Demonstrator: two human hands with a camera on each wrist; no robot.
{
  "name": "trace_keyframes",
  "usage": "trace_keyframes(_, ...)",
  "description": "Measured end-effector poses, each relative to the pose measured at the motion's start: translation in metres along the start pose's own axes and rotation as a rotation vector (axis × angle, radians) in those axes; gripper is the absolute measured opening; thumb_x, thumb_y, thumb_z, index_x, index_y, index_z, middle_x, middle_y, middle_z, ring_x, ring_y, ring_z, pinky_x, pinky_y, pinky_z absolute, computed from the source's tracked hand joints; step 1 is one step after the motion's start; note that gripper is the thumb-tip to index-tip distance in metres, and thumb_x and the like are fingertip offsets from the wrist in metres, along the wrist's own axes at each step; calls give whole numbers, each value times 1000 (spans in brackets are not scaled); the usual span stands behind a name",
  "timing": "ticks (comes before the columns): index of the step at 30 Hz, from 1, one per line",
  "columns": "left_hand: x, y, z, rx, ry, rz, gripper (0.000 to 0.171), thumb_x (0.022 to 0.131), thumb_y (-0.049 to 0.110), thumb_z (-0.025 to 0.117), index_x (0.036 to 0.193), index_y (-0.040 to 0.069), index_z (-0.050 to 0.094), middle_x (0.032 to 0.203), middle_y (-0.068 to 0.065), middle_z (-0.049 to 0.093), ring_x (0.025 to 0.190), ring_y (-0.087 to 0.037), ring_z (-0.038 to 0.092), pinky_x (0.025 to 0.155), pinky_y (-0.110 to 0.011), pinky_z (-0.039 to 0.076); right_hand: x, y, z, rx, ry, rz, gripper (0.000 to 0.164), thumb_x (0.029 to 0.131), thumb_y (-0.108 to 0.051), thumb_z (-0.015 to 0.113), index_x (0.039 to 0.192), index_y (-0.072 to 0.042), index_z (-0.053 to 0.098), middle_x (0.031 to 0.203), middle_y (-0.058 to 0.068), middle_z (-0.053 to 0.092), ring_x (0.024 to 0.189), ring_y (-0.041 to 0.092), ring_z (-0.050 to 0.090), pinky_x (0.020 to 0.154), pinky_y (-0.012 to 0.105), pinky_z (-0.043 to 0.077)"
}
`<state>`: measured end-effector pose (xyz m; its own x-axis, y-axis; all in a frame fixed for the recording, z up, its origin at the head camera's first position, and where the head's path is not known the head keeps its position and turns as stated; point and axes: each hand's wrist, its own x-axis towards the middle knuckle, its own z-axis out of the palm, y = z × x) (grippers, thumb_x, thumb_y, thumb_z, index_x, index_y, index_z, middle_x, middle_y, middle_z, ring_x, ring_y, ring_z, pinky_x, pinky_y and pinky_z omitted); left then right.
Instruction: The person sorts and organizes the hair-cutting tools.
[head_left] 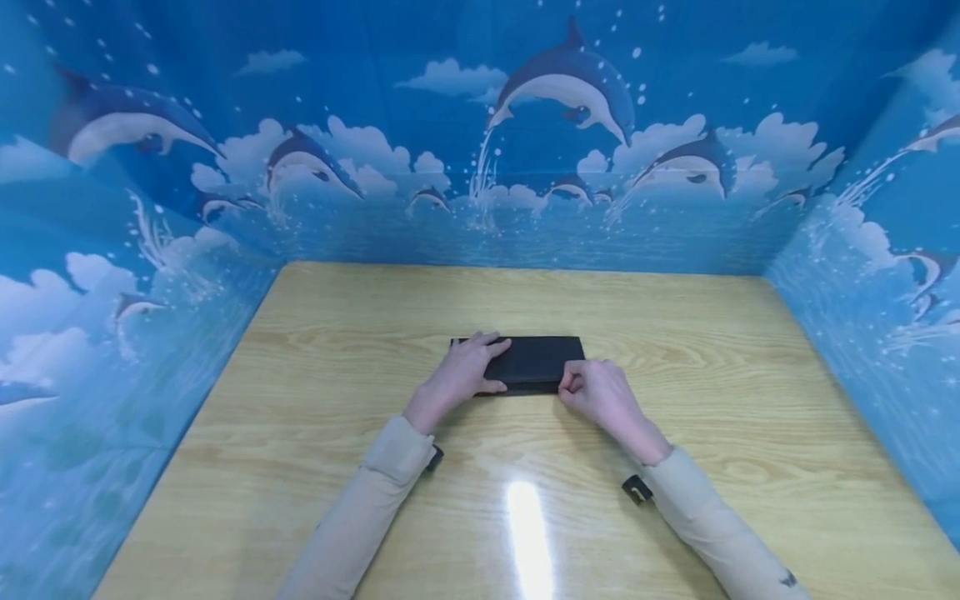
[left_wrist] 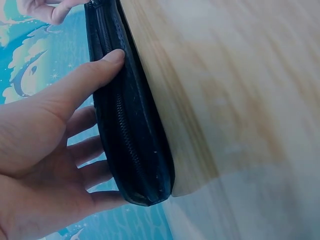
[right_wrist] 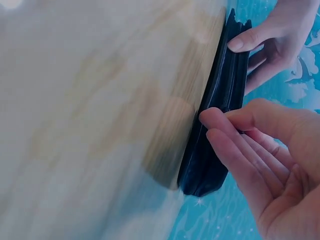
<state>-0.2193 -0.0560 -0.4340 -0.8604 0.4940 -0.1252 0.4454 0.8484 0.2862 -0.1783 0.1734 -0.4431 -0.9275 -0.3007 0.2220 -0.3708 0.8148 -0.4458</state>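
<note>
A long black wallet [head_left: 536, 360] lies flat on the table, its zipper [left_wrist: 122, 117] running along the edge that faces the person. My left hand [head_left: 463, 367] holds the wallet's left part, with fingers spread over the top and the thumb on the zipped edge. At the right end of that same edge, my right hand [head_left: 600, 392] pinches the zipper pull between thumb and index finger. The fingertips mostly hide the pull; a small dark bit shows beside them in the right wrist view. The right hand's other fingers are bent loosely.
The wood-grain table [head_left: 360, 317] extends around the wallet, with a bright light reflection near the front. Blue curtains [head_left: 420, 225] printed with dolphins and clouds stand at the back and both sides. Dark wrist straps [head_left: 637, 490] show by the sleeves.
</note>
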Motion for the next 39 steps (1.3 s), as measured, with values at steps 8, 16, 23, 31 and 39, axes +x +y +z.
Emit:
trace_keyframes(8,-1,-2,-2,-6,0,-6,77,79,40,68,144,18,34,151,-11,30,135,-35,23,107,-62,25,-2,8,-5,8,3,-2,18,69,-8,73,64,-20,62,61,-4,69,53,0,55,66,40,53)
trace_keyframes(16,-2,0,-3,-18,-11,-2,77,79,40,68,144,19,33,151,-11,29,136,-35,21,109,-62,23,-5,16,-11,20,-8,16,16,70,-7,73,65,-19,63,64,-3,70,55,1,57,65,39,55)
trace_keyframes(23,-2,0,-2,-28,-15,-3,77,79,40,68,144,19,33,152,-10,28,136,-34,20,109,-61,22,-6,24,-16,51,-14,28,16,70,-8,72,65,-20,63,65,-4,71,56,-1,58,61,36,53)
trace_keyframes(31,-2,0,0,-15,-21,-6,78,79,42,67,145,20,32,152,-9,27,136,-32,20,109,-60,23,-6,27,-20,64,-44,53,14,70,-8,73,66,-19,65,67,-2,72,57,1,60,72,45,53)
trace_keyframes(39,-2,-1,0,-25,-13,-3,78,79,41,68,144,20,32,152,-8,27,136,-33,20,109,-61,22,0,31,-26,29,-64,77,14,69,-7,73,66,-18,64,65,-1,71,57,4,60,82,53,47)
